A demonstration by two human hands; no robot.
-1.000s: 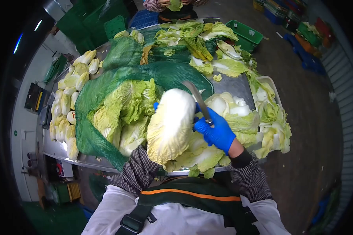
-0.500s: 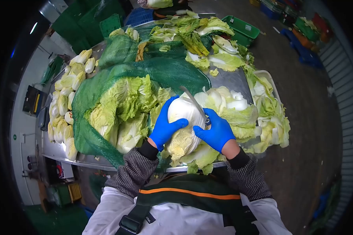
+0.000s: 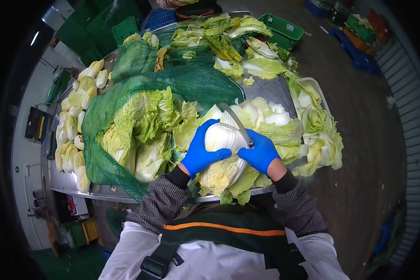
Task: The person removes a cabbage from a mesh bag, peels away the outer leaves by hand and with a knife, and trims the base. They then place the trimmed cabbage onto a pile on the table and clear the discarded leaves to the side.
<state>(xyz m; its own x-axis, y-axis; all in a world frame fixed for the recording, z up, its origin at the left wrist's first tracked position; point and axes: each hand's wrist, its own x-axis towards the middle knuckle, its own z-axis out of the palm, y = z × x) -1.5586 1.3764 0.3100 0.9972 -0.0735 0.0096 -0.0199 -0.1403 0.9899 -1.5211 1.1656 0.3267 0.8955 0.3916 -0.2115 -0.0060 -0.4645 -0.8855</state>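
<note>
A pale napa cabbage [image 3: 225,161] is held between my two blue-gloved hands over the near edge of the metal table [image 3: 112,192]. My left hand [image 3: 203,149] wraps its left side, thumb across the front. On the right side, my right hand [image 3: 260,151] grips a knife [image 3: 235,120] by its handle, with the thumb touching the cabbage. The curved blade points up and away, along the cabbage's upper right. Loose outer leaves [image 3: 242,184] lie under and beside the cabbage. To the left, a green mesh sack [image 3: 98,140] lies open around leafy cabbages [image 3: 149,135].
Trimmed cabbages [image 3: 72,126] are piled along the left edge. Loose leaves [image 3: 263,67] cover the far side, and more fill a pale bin [image 3: 312,84] at the right. A green crate [image 3: 284,30] stands beyond the table. Another person's hand [image 3: 167,3] shows at the top.
A leaf has come away from the cabbage's upper side and stands behind it. The knife tip has shifted slightly right, and the view has moved a little.
</note>
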